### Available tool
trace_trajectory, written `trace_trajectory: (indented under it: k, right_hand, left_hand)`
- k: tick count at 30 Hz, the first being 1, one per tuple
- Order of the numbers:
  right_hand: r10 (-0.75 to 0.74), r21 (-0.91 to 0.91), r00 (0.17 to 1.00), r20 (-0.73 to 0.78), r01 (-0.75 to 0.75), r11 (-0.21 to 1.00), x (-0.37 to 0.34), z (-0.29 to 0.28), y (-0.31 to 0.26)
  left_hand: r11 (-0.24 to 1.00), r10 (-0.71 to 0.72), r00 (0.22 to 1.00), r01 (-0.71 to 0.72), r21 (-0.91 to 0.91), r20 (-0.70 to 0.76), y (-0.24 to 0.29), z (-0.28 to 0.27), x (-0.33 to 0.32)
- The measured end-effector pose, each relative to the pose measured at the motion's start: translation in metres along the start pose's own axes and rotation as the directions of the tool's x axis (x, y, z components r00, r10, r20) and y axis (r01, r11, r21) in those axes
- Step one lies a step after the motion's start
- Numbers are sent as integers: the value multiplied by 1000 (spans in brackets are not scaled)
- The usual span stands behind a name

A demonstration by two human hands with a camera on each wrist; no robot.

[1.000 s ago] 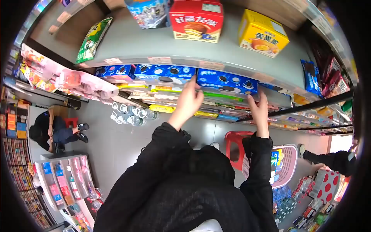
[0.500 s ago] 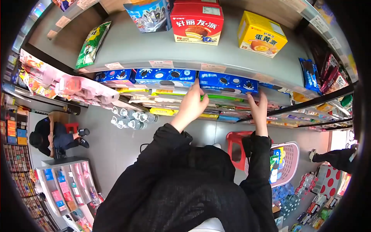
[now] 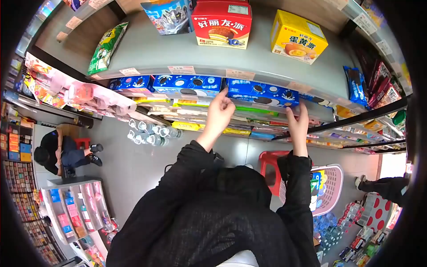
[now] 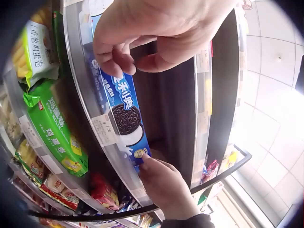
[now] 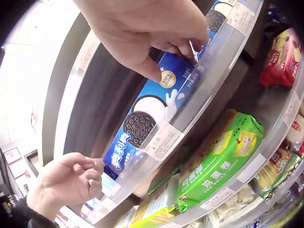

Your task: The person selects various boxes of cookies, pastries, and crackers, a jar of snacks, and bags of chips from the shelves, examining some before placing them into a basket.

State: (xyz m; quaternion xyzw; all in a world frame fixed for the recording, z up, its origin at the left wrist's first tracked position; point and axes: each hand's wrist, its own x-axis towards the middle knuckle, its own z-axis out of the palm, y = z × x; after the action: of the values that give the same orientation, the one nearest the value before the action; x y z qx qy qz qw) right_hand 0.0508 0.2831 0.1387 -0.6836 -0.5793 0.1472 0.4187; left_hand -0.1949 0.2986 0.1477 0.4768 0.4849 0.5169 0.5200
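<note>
A long blue cookie box point(image 3: 262, 92) point(image 4: 124, 118) point(image 5: 152, 104) lies on the shelf behind a clear front lip, its right end slightly nearer the shelf edge. At its left end, my left hand point(image 3: 218, 116) point(image 4: 166, 28) point(image 5: 71, 180) has its fingers bent against the box. My right hand point(image 3: 298, 127) point(image 5: 152, 33) point(image 4: 166, 185) grips the other end, thumb on one side and fingers over the front. A narrow gap parts this box from a similar blue box point(image 3: 187, 83) on its left.
Above, a shelf point(image 3: 173, 55) carries a red box point(image 3: 222, 26) and a yellow box point(image 3: 298, 40). Green egg roll packs point(image 5: 221, 161) lie on the shelf below. A red stool point(image 3: 271, 171) and a pink basket point(image 3: 336, 189) stand on the floor. One person point(image 3: 66, 151) sits at the left.
The held blue box has shifted slightly right along the shelf, and the gap to its left neighbour is a little wider. Both hands have stayed at its ends.
</note>
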Motion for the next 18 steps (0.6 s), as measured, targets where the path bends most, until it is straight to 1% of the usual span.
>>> trace_trajectory:
  k: [1,2,3,5,6,7,9,10,11,13,14,15,17,18]
  right_hand:
    - [-29,36,999,-39,30,999,-1,-4,-8]
    - [-55,57,995,-87,60,997,-4,-8,-18]
    - [-50,56,995,-86,55,997,-7,-11,-21]
    - [-95,204,988,-123,119,972,-13,-17,-25]
    - [-126,254,983,-137,157,954,-18,-19,-28]
    - [-118,255,984,-136,149,955,-23,-23,-31]
    - [-126,394,982,-141,172,903,-35,-32,-37]
    - [-115,442,983,-142,167,882,-43,-35,-36]
    - [-96,439,985,-144,151,886,-49,-39,-33]
    - [-28,511,987,-160,107,853,-64,-49,-24]
    - [2,556,983,-182,101,825,-70,-54,-19]
    - [27,545,981,-194,85,834,-78,-61,-12]
    - [132,528,972,-194,-10,849,-95,-78,4]
    - [212,526,960,-183,-86,846,-103,-90,4]
  left_hand:
    - [991,6,1000,-5,-133,5,0,-2,-1]
    - [994,12,1000,-11,-107,7,2,-3,-3]
    - [994,8,1000,-7,-106,10,1,-3,-6]
    - [984,175,980,-177,-17,-94,0,-1,-13]
    - [985,148,987,-153,-83,-63,2,-3,-18]
    - [986,143,988,-147,-80,-58,3,-2,-23]
    - [969,109,993,-117,-216,-49,7,1,-33]
    - [956,113,994,-107,-274,4,12,4,-37]
    - [959,99,995,-91,-270,17,11,7,-40]
    - [932,138,989,-111,-344,56,9,15,-45]
    - [949,116,989,-83,-304,91,10,20,-47]
    - [951,99,988,-59,-305,119,11,27,-49]
    - [967,48,974,9,-254,220,11,43,-55]
    - [978,12,965,43,-204,261,11,53,-59]
